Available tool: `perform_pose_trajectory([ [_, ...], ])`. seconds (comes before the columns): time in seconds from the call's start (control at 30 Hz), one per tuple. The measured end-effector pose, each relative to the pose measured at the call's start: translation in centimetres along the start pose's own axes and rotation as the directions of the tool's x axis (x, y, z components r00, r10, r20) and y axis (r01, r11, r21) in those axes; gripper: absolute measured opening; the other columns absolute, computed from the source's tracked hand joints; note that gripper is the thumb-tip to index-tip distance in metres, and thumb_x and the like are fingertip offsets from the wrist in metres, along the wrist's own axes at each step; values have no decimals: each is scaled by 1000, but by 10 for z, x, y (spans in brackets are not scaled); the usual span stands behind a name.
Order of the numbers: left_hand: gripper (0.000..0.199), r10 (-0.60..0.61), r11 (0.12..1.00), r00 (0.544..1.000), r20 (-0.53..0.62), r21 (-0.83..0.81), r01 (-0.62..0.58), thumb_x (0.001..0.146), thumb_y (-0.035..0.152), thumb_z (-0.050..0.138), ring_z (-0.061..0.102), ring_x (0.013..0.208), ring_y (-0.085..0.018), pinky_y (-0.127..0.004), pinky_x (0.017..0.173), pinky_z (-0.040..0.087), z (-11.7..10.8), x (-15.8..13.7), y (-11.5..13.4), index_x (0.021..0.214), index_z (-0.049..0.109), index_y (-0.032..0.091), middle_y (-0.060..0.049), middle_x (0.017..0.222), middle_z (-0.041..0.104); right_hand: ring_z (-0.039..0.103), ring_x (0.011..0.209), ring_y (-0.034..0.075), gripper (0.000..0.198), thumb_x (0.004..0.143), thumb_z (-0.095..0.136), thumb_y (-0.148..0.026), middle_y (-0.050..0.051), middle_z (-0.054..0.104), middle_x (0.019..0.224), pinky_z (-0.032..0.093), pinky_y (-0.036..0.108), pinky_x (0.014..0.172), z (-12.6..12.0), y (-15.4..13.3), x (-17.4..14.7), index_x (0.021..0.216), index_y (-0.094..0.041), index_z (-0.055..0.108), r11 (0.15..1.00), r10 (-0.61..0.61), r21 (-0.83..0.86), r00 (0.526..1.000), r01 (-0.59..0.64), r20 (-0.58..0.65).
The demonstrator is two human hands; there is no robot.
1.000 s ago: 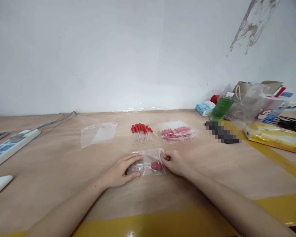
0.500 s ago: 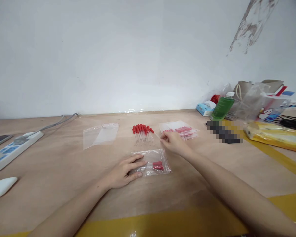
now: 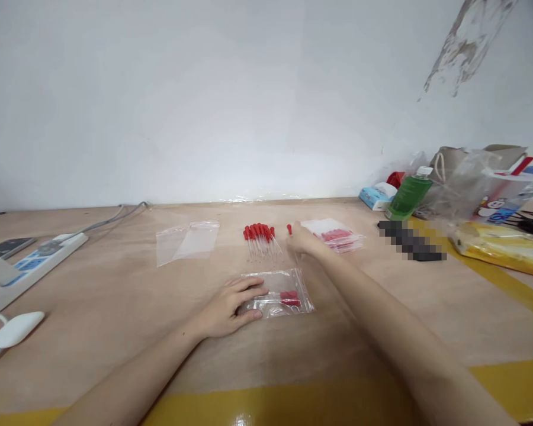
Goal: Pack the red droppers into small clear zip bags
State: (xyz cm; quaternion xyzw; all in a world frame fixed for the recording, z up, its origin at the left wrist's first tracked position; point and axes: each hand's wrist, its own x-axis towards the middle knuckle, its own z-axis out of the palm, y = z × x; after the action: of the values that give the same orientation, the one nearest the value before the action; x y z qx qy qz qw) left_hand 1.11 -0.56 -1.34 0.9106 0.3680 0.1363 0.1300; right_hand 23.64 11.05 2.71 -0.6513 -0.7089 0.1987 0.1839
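Closest to me, yellow tape point(image 3: 213, 408) runs along the near side of the worktop point(image 3: 128, 319). A bit past that is the clear zip bag point(image 3: 279, 277), lying flat, so I'm placing everything from there. Inside it I can make out at least two red-topped droppers point(image 3: 289, 297), red ends pointing right; the count's fuzzy through the plastic. The left hand point(image 3: 231, 306) covers the zip bag's left end, fingers spread apart and resting on it. Way left of the bag there's a white plastic gadget point(image 3: 14, 331) with a cord.

Just beyond the zip bag's right end, the right hand point(image 3: 302, 240) has its fingers pinched on a single dropper point(image 3: 289, 228), though the fingertips themselves are mostly hidden. That forearm cuts across the space right of the bag.

Straight beyond the zip bag is a pile of loose droppers point(image 3: 260, 236), tops facing away. Beyond and left: flat clear bags point(image 3: 199, 239), overlapping. Beyond and right: a stack of filled bags point(image 3: 323, 225) with red tops showing, partly behind the right hand.

Far left of the bag sits a power strip point(image 3: 55, 254). Far right: a pixelated dark item point(image 3: 412, 241), a yellow packet point(image 3: 506, 245), a green bottle point(image 3: 410, 195) leaning, and a tissue pack point(image 3: 373, 198).
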Motion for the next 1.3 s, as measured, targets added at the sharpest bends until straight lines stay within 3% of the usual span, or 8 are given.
perform_pose_trajectory([
  [0.1, 44, -5, 1000, 1000, -7, 1, 5, 87, 43, 47, 36, 124, -22, -42, 103, 30, 0, -1, 0, 129, 42, 30, -3, 135, 39, 56, 49, 16, 61, 77, 43, -20, 2, 59, 62, 45, 24, 46, -10, 23, -26, 132, -8, 19, 961, 1, 275, 1000, 5, -24],
  [0.27, 43, 4, 1000, 1000, -10, 5, -4, 88, 43, 47, 35, 124, -22, -42, 103, 31, 0, -1, 0, 128, 42, 30, -3, 135, 40, 50, 41, 12, 76, 66, 49, -23, -11, 43, 53, 47, 24, 39, 3, 62, -70, 131, -19, 11, 596, 112, 801, 981, 59, -155],
  [0.37, 43, 4, 1000, 1000, -11, 7, -4, 88, 42, 47, 35, 124, -22, -42, 103, 31, 0, 0, 0, 129, 42, 31, -3, 135, 39, 54, 44, 11, 73, 61, 56, -27, -11, 46, 59, 52, 27, 44, 18, 71, -82, 124, -21, 18, 468, 172, 880, 968, 81, -181],
  [0.73, 45, -7, 1000, 1000, -17, -2, 7, 88, 42, 47, 35, 124, -23, -43, 102, 31, 0, 0, 1, 130, 39, 31, -3, 135, 40, 63, 62, 12, 47, 62, 67, -38, -7, 56, 68, 54, 30, 65, 37, 65, -90, 91, -24, 32, 277, 185, 959, 975, 64, -119],
  [0.8, 53, -17, 1000, 999, -29, -16, 17, 88, 42, 47, 36, 123, -24, -43, 102, 32, -2, 0, 3, 135, 29, 29, -5, 136, 39, 63, 65, 13, 42, 62, 66, -41, -4, 58, 70, 52, 31, 68, 34, 67, -93, 86, -22, 37, 314, 106, 949, 994, -9, -26],
  [0.87, 58, -26, 999, 999, -37, -27, 25, 88, 42, 47, 36, 123, -24, -43, 102, 32, -3, 0, 5, 138, 23, 27, -6, 136, 38, 60, 63, 13, 35, 62, 66, -41, -2, 58, 70, 51, 29, 64, 31, 69, -96, 80, -20, 44, 467, -11, 884, 1000, -4, 10],
  [1.03, 57, -18, 999, 999, -40, -28, 17, 88, 42, 47, 37, 122, -24, -41, 101, 32, -4, 0, 7, 137, 24, 27, -6, 136, 39, 46, 54, 9, 19, 64, 64, -33, -1, 54, 65, 41, 24, 52, 30, 71, -98, 74, -17, 62, 821, -228, 508, 965, 260, -126],
  [1.3, 55, -14, 1000, 999, -35, -23, 13, 88, 41, 47, 36, 124, -23, -41, 103, 31, -2, 1, 5, 137, 25, 26, -5, 137, 37, 58, 73, 15, 24, 77, 51, -35, 2, 65, 75, 45, 27, 68, 28, 57, -96, 81, -17, 66, 724, -411, 623, 910, 297, 44],
])
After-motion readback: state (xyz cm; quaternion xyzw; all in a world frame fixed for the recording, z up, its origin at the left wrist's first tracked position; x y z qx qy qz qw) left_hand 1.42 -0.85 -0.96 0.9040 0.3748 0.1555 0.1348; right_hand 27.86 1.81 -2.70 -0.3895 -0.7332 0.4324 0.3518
